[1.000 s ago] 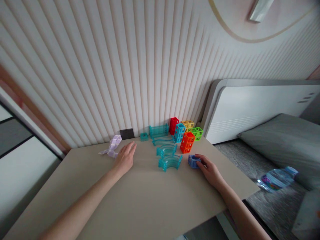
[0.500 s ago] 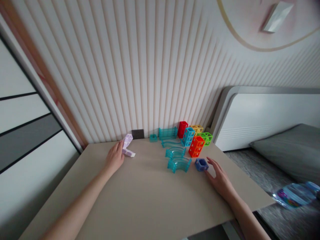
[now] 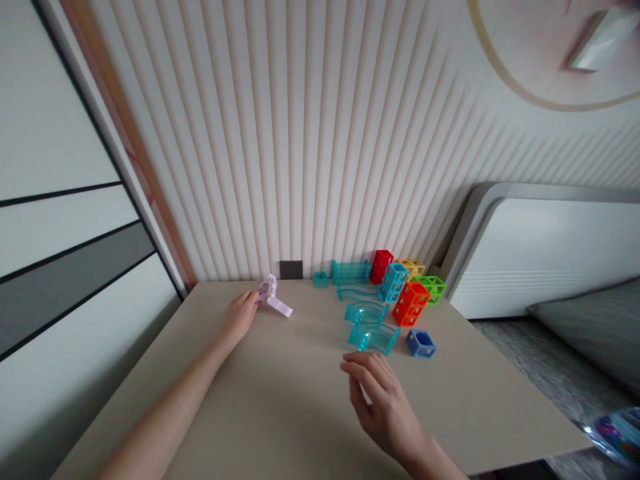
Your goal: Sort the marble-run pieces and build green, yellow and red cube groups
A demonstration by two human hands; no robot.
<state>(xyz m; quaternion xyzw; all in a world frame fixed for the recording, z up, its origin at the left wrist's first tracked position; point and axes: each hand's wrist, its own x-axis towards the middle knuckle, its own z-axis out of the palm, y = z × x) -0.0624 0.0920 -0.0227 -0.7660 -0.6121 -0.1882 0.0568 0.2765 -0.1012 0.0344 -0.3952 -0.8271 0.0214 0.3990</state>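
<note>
At the table's far left, my left hand has its fingers closed on the near end of a lilac-and-white snake puzzle, which is bent, with one straight piece pointing right. Over the middle of the table hovers my right hand, holding nothing, with fingers bent and the thumb apart. Just beyond it lie clear teal curved track pieces. A blue square block rests to their right, apart from the hand.
Behind stand an orange block tower, a light-blue one, a red one, and yellow and green blocks. A straight teal track is by the ribbed wall. A bed adjoins the right side.
My right hand has left the blue block and moved left over the table. My left hand keeps hold of the snake puzzle, whose shape or angle looks different. The view has shifted left.
</note>
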